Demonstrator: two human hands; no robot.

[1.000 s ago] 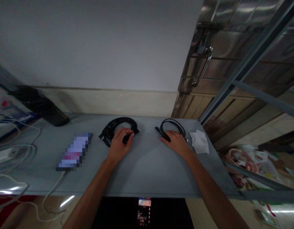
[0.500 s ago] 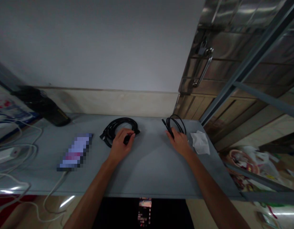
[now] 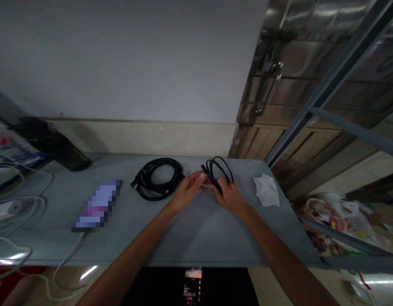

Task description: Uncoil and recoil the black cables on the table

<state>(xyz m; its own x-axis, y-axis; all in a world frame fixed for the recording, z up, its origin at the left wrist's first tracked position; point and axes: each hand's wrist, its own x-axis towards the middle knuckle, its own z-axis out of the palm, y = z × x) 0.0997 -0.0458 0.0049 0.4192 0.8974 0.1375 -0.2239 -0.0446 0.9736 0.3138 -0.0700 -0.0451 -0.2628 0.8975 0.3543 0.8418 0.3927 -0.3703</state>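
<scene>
Our L hand (image 3: pixel 185 191) is now leaving the big cable coil (image 3: pixel 145 182), which is lying unheld on the gray bench (image 3: pixel 199 242) approx 9 o'clock from us, & is joining our R hand (image 3: pixel 231 195) at the small cable coil (image 3: pixel 212 172); that coil is also coming over toward 9 o'clock, away from the white tissue (image 3: pixel 267 190) at 3, so both hands are now attending to one cable. R thumb & fingers are closing on the small coil's near side, its loops fanning out to 12 o'clock; L thumb & fingertips are curling almost together by what looks like its plug, but we can't tell if they're gripping it. Re containers: btwn 3 & 4 o'clock a pinkish basket (image 3: pixel 309 207) is holding a jumble we can't ID, w/ a plastic bag (image 3: pixel 354 221) lying beside it; btwn 9 & 10 a dark bottle (image 3: pixel 64 148) is hiding its contents
</scene>
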